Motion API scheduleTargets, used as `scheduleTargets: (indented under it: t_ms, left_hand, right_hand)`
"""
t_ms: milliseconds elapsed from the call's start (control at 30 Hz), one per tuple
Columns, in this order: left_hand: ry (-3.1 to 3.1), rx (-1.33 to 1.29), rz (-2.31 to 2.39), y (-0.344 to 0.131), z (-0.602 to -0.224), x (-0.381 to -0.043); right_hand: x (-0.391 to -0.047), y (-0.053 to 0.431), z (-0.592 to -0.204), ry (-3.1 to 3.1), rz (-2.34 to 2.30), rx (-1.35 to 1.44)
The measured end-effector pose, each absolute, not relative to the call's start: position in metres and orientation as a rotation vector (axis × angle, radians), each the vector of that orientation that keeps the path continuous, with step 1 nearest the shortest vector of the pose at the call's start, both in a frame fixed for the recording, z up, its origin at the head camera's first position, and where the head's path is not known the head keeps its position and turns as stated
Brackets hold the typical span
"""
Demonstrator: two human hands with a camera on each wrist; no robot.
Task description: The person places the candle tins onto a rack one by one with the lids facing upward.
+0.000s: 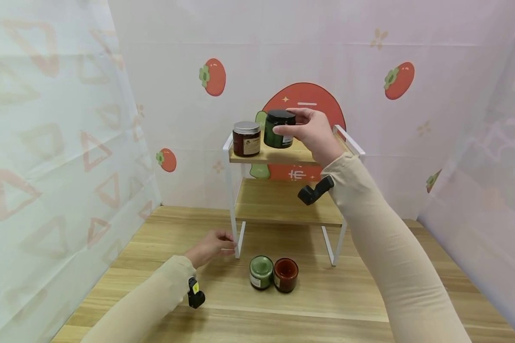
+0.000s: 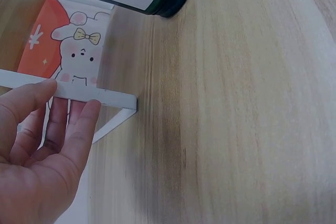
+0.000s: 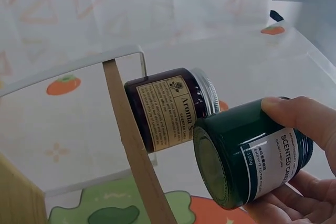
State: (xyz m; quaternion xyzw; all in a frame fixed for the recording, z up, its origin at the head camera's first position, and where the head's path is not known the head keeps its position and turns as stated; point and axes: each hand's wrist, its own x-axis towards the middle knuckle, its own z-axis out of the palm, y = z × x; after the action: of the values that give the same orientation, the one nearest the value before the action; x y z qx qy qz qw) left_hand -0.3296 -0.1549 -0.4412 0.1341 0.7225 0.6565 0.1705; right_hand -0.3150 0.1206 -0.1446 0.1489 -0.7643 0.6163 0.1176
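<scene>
My right hand [image 1: 315,132] grips a dark green scented candle jar [image 1: 279,136] with a black lid, thumb on one side and fingers on the other. In the right wrist view the green jar's base shows and its label reads "SCENTED". It is at the top board of a small two-tier shelf [image 1: 289,201], beside a dark red candle jar [image 1: 247,144] with a silver lid. Whether the green jar touches the board cannot be told. Low at the left, my left hand [image 1: 212,246] pinches the shelf's white leg [image 2: 100,96] between thumb and fingers.
On the wooden table [image 1: 223,305], in front of the shelf, a lighter green candle jar [image 1: 261,272] and a red candle jar [image 1: 286,275] stand side by side. Printed cloth walls [image 1: 180,95] enclose the back and both sides.
</scene>
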Motion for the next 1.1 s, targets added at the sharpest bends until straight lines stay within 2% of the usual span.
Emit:
scheduleTargets:
  t_ms: [1100]
  left_hand:
    - [2.030,0.370,1.874,-0.152,-0.443,-0.328]
  right_hand:
    - [-0.329,0.115,-0.169,-2.334,1.741,0.374]
